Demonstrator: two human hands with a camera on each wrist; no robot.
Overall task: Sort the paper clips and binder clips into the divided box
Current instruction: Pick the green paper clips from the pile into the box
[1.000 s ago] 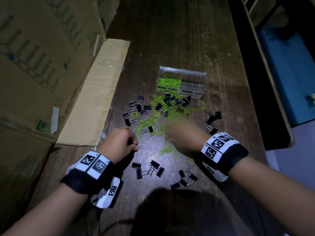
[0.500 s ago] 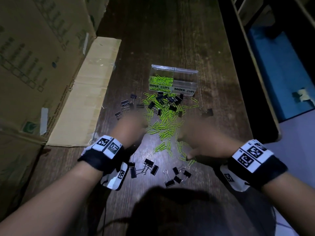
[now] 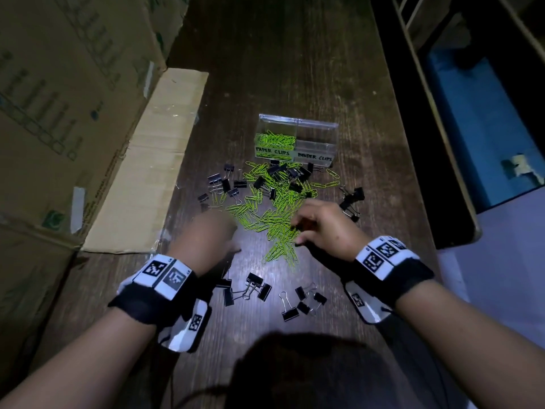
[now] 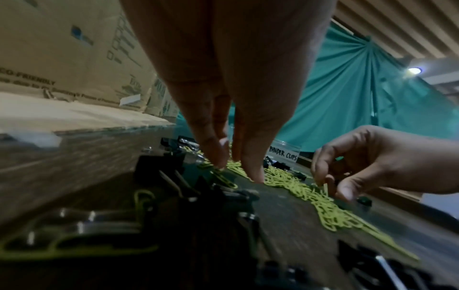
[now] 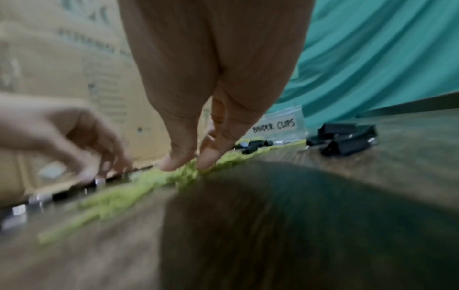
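Observation:
A clear divided box (image 3: 298, 125) stands at the far side; its "PAPER CLIPS" compartment holds green clips, and the "BINDER CLIPS" compartment (image 3: 317, 149) looks bare. In front of it, green paper clips (image 3: 274, 214) lie mixed with black binder clips (image 3: 259, 286). My left hand (image 3: 227, 231) is blurred at the pile's left edge. In the left wrist view its fairly straight fingertips (image 4: 255, 175) touch the clips. My right hand (image 3: 295, 231) curls over the pile's right side. Its thumb and finger (image 5: 174, 162) pinch into the green clips (image 5: 139, 184).
Large cardboard boxes (image 3: 67, 93) and a flat flap (image 3: 153, 166) line the table's left side. The dark wooden table (image 3: 280, 60) ends at a right edge beside a wooden frame (image 3: 442, 137). More binder clips (image 3: 351, 199) lie right of the pile.
My left hand has moved forward from the near binder clips to the pile's left edge. My right hand has stayed over the pile's near right part, its fingers now down in the clips.

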